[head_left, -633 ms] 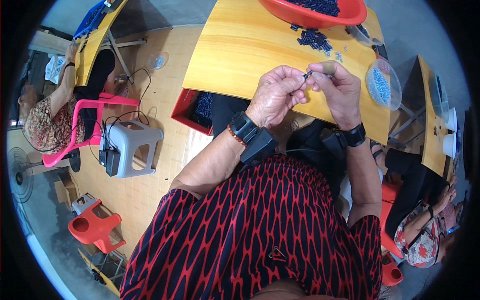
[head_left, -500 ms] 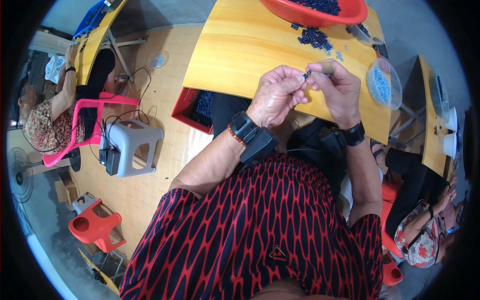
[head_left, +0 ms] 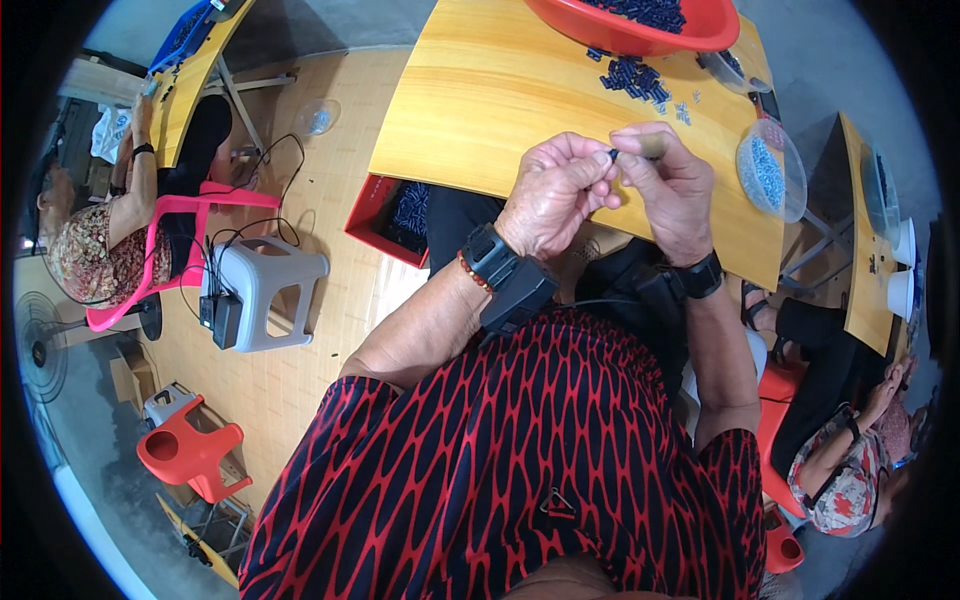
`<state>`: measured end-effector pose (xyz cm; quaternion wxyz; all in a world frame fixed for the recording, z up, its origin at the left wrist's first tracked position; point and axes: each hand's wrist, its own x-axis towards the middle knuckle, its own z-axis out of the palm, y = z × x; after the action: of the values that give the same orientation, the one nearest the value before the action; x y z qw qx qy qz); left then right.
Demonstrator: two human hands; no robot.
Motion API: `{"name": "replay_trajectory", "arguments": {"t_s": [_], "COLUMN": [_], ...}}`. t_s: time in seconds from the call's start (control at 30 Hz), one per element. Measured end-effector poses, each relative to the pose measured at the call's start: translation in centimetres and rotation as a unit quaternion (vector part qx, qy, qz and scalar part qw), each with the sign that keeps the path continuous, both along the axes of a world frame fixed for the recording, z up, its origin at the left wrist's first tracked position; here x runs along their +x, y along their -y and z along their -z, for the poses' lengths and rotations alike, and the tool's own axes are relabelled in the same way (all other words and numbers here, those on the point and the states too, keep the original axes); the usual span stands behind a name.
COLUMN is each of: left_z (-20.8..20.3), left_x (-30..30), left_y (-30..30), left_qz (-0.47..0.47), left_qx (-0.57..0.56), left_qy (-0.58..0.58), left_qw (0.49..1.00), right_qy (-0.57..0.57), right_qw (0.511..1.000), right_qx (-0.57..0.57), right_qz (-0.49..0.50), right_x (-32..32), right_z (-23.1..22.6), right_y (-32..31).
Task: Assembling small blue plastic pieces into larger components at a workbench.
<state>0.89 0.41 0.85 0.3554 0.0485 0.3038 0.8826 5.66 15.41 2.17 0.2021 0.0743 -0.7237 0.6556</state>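
Note:
Over the near edge of the yellow table (head_left: 480, 110), my left hand (head_left: 560, 192) pinches a small dark cylindrical piece (head_left: 613, 155) between thumb and fingertips. My right hand (head_left: 668, 190) meets it from the other side, thumb and forefinger closed at the same piece; its far end is hidden by the fingers. Beyond the hands lies a pile of dark short cylindrical pieces (head_left: 634, 80), with a few small clear bits (head_left: 683, 112) beside it. A clear round tub (head_left: 795, 175) of pale blue small parts stands right of my right hand.
A red basin (head_left: 640, 38) of dark pieces sits at the table's far side. Below its left edge is a red box (head_left: 368, 222) with dark parts. A grey stool (head_left: 262, 290) and cables stand left. Co-workers sit at left (head_left: 95, 245) and right (head_left: 840, 470).
My right hand has shifted slightly left, its fingertips closing in on the small dark piece, so less of it shows. My left hand has stayed nearly in place.

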Motion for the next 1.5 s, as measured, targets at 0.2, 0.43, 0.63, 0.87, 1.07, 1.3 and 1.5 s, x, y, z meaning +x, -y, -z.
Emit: {"name": "replay_trajectory", "arguments": {"t_s": [0.2,0.43,0.63,0.87,1.07,1.3,1.5], "left_z": [0.5,1.7,0.5,-0.4,0.1,0.0,0.6], "left_x": [0.9,0.0,0.1,0.0,0.4,0.2,0.0], "left_y": [-0.8,-0.6,-0.7,-0.4,-0.5,-0.4,-0.5], "left_qz": [-0.035,-0.018,-0.039,0.012,-0.004,-0.066,-0.087], "left_qx": [-0.054,-0.015,-0.034,-0.062,-0.123,-0.191,-0.198], "left_qy": [-0.048,-0.006,0.036,0.025,-0.055,-0.141,-0.146], "left_qw": [0.997,1.0,0.998,0.998,0.991,0.969,0.965], "right_qy": [0.045,0.09,0.044,0.006,0.046,0.035,0.027], "right_qw": [0.991,0.992,0.991,0.952,0.945,0.935,0.927], "right_qx": [-0.121,-0.093,0.122,0.301,0.322,0.351,0.373], "right_qz": [-0.049,0.005,0.033,0.058,0.02,-0.026,-0.024], "right_x": [0.4,1.0,0.5,0.3,0.4,-0.3,-0.4], "right_z": [1.4,0.2,-0.2,-1.6,-2.4,-1.8,-1.9], "right_y": [-0.4,-0.9,-0.1,0.0,-0.6,-0.6,-0.2]}}
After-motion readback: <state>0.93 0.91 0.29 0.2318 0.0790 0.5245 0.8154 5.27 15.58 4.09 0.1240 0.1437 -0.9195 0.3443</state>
